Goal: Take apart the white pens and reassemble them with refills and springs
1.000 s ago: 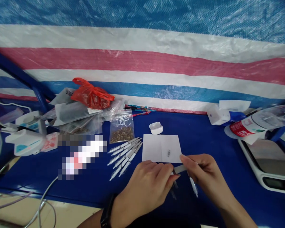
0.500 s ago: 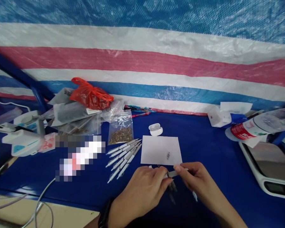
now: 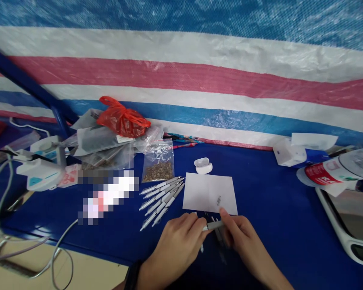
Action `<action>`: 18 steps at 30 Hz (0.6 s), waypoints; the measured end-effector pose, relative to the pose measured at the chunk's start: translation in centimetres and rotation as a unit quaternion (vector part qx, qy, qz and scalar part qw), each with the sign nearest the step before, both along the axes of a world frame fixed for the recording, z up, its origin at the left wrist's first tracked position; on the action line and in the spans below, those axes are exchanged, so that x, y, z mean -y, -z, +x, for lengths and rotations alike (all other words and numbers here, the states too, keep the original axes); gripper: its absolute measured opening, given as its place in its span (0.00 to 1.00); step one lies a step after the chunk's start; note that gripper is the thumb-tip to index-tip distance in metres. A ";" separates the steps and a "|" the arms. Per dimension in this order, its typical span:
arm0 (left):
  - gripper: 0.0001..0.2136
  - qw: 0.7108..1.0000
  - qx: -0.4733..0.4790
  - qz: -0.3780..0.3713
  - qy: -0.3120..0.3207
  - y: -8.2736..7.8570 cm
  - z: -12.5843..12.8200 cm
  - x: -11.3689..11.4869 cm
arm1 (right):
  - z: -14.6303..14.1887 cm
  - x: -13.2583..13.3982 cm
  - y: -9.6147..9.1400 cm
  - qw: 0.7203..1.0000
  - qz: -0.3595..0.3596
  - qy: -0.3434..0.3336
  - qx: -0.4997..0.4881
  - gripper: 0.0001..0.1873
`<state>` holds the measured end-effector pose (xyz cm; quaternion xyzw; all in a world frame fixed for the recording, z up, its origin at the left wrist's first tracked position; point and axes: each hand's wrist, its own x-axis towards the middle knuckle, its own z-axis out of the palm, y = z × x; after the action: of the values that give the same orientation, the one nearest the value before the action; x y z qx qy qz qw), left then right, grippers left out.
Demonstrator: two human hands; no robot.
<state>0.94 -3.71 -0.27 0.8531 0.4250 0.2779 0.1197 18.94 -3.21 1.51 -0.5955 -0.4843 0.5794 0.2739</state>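
Clock read from the pen in hand; twelve points away from the person.

Both hands meet low over the blue tabletop point(image 3: 269, 193). Left hand point(image 3: 181, 237), dark band point(image 3: 132, 276) at its wrist: grip closed on the white end of a white-and-grey pen point(image 3: 215, 224). Right hand point(image 3: 245, 241): grip closed on the grey end, thumb laid along it. Pen lies nearly level between them, just short of the paper. More slender pieces show beneath the hands, part hidden and blurred; count cannot be told.

Twelve: creased white paper point(image 3: 199, 193) with a small dark mark, then an open white case point(image 3: 203, 167); striped sheet point(image 3: 181, 74) behind.

Ten: fan of white-and-grey pens point(image 3: 161, 203), near the left hand. Between ten and eleven: clear bag point(image 3: 159, 171) of brown bits.

Eleven, farther: knotted red bag point(image 3: 124, 119) on plastic packets point(image 3: 99, 141).

Two: bottle point(image 3: 335, 171) on its side. Three: scale point(image 3: 347, 219), cut by the frame edge.
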 end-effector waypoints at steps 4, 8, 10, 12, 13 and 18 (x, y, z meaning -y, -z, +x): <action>0.10 0.988 0.088 -0.126 -0.025 -1.1 -0.2 0.8 | 0.5 0.8 -0.7 0.996 0.089 0.000 0.009 0.30; 0.10 0.988 0.103 -0.114 0.008 -1.4 0.3 1.3 | 0.6 1.2 -0.4 0.994 0.107 0.002 -0.027 0.32; 0.10 0.995 0.094 -0.041 -0.015 -0.9 0.6 1.4 | 0.2 1.1 0.0 0.995 0.067 0.014 -0.072 0.35; 0.12 0.995 0.079 0.037 -0.049 -0.1 0.7 1.5 | -0.5 1.0 0.4 0.993 0.033 0.055 -0.099 0.37; 0.13 0.993 0.074 0.067 -0.061 0.4 0.7 1.6 | -0.9 0.9 0.5 0.992 0.021 0.076 -0.101 0.38; 0.17 0.982 0.057 0.149 -0.098 1.9 0.2 2.0 | -2.5 0.5 0.4 0.995 -0.034 0.063 -0.070 0.41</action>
<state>1.10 -5.76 -2.20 0.7983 0.4527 0.3971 -0.0128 16.41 -3.71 1.12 -0.5917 -0.4054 0.6178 0.3223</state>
